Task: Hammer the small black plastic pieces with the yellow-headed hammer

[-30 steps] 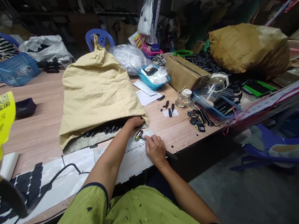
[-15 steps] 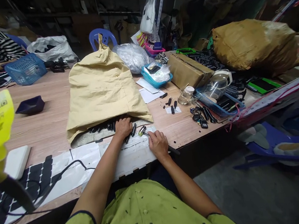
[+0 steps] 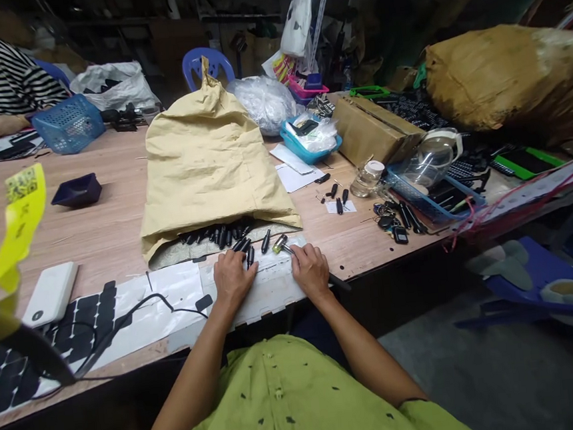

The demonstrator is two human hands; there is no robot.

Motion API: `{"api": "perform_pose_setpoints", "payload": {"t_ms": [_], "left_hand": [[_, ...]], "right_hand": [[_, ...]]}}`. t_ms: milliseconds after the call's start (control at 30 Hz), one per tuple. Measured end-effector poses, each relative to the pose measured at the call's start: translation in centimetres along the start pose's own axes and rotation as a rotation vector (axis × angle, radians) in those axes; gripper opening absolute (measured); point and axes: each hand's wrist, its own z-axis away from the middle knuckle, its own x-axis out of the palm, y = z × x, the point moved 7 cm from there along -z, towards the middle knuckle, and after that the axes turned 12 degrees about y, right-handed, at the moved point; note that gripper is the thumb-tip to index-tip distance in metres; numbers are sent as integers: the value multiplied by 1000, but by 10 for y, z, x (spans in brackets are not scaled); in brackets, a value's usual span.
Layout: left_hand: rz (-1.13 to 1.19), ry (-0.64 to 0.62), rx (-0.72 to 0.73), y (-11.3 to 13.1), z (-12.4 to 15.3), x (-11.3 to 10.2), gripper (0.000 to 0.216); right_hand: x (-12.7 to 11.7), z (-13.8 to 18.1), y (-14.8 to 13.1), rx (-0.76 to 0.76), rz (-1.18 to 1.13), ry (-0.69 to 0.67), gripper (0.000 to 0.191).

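My right hand (image 3: 311, 272) is closed round a small hammer (image 3: 280, 244) with a silver and yellow head. Its dark handle sticks out past the wrist, over the table edge. My left hand (image 3: 234, 277) rests on the white board (image 3: 272, 282), fingers bent round slim black tapered pieces (image 3: 250, 255) that show at its fingertips. Between the hands and a little farther off lies one loose black piece (image 3: 265, 241). More black pieces (image 3: 222, 236) spill from the open mouth of a large tan cloth sack (image 3: 207, 168).
A white flat box (image 3: 50, 294) and a yellow tag (image 3: 16, 225) are at left, with a dark tray (image 3: 76, 191) behind. To the right stand a glass jar (image 3: 367, 178), a blue basket (image 3: 435, 192) of tools and a cardboard box (image 3: 376, 127). Across the table sits a person in striped sleeves.
My left hand has come out from the sack's mouth toward me, with black pieces at its fingers. The right hand keeps the hammer. The view has shifted slightly left.
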Motion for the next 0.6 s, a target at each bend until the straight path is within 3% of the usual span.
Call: {"api": "perform_pose_setpoints", "payload": {"t_ms": [167,600], "left_hand": [[98,-77,8,1,15,8,14],[193,-196,-26,11,5,17,17]], "right_hand": [[4,-2,8,38,-67,-21,31],[-15,6,0,190,-592,-34,36]]}}
